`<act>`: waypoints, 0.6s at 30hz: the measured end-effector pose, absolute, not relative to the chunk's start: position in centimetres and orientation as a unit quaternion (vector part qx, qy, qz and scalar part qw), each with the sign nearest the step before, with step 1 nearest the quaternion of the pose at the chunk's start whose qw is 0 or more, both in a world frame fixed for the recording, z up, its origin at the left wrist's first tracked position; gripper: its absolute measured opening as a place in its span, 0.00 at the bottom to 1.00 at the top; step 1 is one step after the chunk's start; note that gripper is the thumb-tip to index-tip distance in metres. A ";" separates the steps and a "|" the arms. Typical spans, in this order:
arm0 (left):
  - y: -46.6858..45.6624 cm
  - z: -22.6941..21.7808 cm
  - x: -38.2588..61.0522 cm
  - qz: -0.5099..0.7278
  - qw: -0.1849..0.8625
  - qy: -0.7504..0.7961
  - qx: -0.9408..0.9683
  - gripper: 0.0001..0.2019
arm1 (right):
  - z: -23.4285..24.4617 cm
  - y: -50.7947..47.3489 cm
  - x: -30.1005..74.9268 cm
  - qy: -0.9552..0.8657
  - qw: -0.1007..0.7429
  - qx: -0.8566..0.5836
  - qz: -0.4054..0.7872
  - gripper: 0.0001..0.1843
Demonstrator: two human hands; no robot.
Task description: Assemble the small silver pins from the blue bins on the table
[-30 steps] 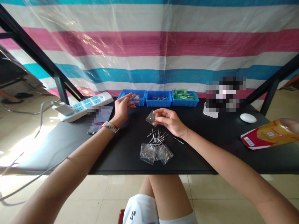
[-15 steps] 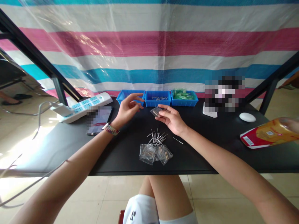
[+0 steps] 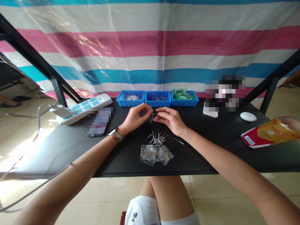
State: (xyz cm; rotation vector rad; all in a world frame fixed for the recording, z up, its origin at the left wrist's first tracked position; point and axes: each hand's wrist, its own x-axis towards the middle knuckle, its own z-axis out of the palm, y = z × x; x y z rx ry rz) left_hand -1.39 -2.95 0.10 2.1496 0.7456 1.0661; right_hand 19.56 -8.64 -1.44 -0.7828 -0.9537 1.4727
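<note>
My left hand (image 3: 138, 116) and my right hand (image 3: 171, 121) meet above the middle of the black table. Between their fingertips is a small clear plastic bag (image 3: 152, 118), seen nearly edge-on; its contents cannot be made out. The fingers of both hands are curled in a pinch at it. Nearer to me lies a loose pile of silver pop rivets (image 3: 158, 139), with a single rivet (image 3: 179, 141) off to the right. Several clear bags (image 3: 147, 155) holding thin brass-coloured pieces overlap just in front of the pile.
Three blue bins stand in a row behind my hands: a left bin (image 3: 130, 102) with clear bags, a middle bin (image 3: 157, 103) with rivets, a right bin (image 3: 185, 103) with green packets. A power strip (image 3: 85, 107) and phone (image 3: 99, 123) lie left; a white mouse (image 3: 248, 117) and bottle (image 3: 269, 132) right.
My left hand has come down and right from over the left bin to the plastic bag, closing its fingers there. The bag, earlier in my right hand alone, has turned nearly edge-on.
</note>
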 end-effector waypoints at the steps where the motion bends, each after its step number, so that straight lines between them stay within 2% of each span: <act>1: -3.0 0.1 -1.4 0.394 0.311 0.270 0.821 0.09 | -1.5 -8.6 19.5 -0.408 0.573 -0.338 0.625 0.18; 5: -2.9 0.5 -1.6 0.326 0.271 0.217 0.879 0.09 | -1.6 -8.5 19.6 -0.430 0.577 -0.376 0.584 0.16; 10: -2.4 0.6 -2.1 0.208 0.173 0.183 0.945 0.13 | -1.4 -8.5 19.9 -0.465 0.587 -0.412 0.519 0.12; 18: -1.5 0.1 -2.4 0.196 0.182 0.174 0.948 0.15 | -1.5 -8.5 19.9 -0.477 0.578 -0.420 0.512 0.10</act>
